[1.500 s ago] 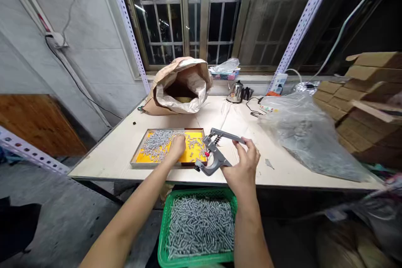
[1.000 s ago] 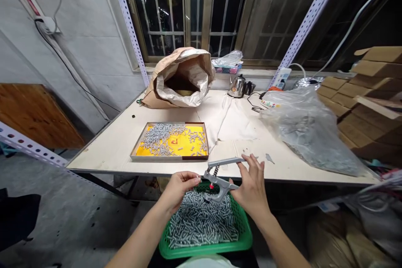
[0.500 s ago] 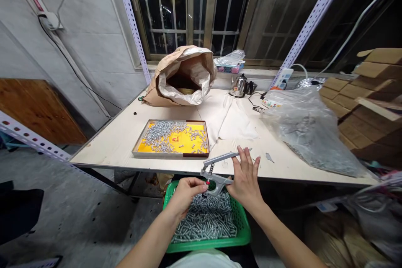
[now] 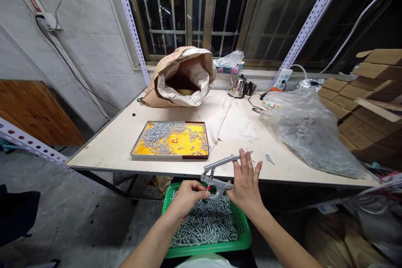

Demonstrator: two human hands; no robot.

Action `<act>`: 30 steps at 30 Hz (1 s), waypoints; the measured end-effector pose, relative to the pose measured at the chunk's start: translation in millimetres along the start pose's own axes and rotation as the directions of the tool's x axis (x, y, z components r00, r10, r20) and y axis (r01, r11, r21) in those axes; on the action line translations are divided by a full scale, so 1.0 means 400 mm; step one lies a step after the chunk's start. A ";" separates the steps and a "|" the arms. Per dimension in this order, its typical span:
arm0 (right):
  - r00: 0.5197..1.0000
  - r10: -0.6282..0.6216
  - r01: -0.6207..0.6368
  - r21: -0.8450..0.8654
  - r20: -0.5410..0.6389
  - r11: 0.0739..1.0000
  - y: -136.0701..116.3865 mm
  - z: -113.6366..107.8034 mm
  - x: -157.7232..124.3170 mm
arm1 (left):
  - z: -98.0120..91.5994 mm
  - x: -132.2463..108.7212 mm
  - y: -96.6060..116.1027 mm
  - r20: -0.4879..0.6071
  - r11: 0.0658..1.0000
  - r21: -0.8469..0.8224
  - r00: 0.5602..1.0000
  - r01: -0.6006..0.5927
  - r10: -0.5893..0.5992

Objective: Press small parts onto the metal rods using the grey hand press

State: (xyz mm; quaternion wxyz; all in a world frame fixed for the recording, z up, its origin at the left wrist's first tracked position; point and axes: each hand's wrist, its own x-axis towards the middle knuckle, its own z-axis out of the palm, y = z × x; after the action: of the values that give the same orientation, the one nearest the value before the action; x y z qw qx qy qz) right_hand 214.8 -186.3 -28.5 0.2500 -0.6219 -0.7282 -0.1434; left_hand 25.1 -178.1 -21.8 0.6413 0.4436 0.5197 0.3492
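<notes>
Past the near edge of the counter (image 4: 109,146), above the green basket (image 4: 207,252) of metal pieces, the hand press (image 4: 222,160) sits between both hands: right hand (image 4: 246,186) at its 3 o'clock grasps the handles, left hand (image 4: 186,199) at 8 o'clock pinches at its head.

no legible text or labels

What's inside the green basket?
The basket holds a heap of small silver parts. Its floor is covered by them; the left hand and pliers hide the far rim.
</notes>
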 end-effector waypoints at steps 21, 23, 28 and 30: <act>0.927 -0.213 0.246 -0.071 0.310 0.967 0.034 0.026 0.066 | -0.020 -0.043 0.052 0.076 0.969 -0.226 0.993 0.103 -0.088; 0.922 -0.216 0.254 -0.080 0.322 0.964 0.024 0.025 0.075 | -0.013 -0.045 0.052 0.101 0.971 -0.215 0.991 0.104 -0.083; 0.946 -0.201 0.232 -0.095 0.255 0.968 0.010 -0.011 0.085 | -0.015 -0.042 0.036 0.083 0.980 -0.153 0.990 0.125 -0.113; 0.964 -0.209 0.225 -0.081 0.165 0.971 0.007 -0.022 0.078 | -0.018 -0.039 0.024 0.061 0.989 -0.104 0.993 0.107 -0.101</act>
State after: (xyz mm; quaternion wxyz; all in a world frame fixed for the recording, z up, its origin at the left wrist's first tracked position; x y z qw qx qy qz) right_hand 216.1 -164.4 -4.6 0.1441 -0.5591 -0.8012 -0.1572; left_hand 14.9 -187.3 -7.8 0.6957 0.3904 0.5046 0.3302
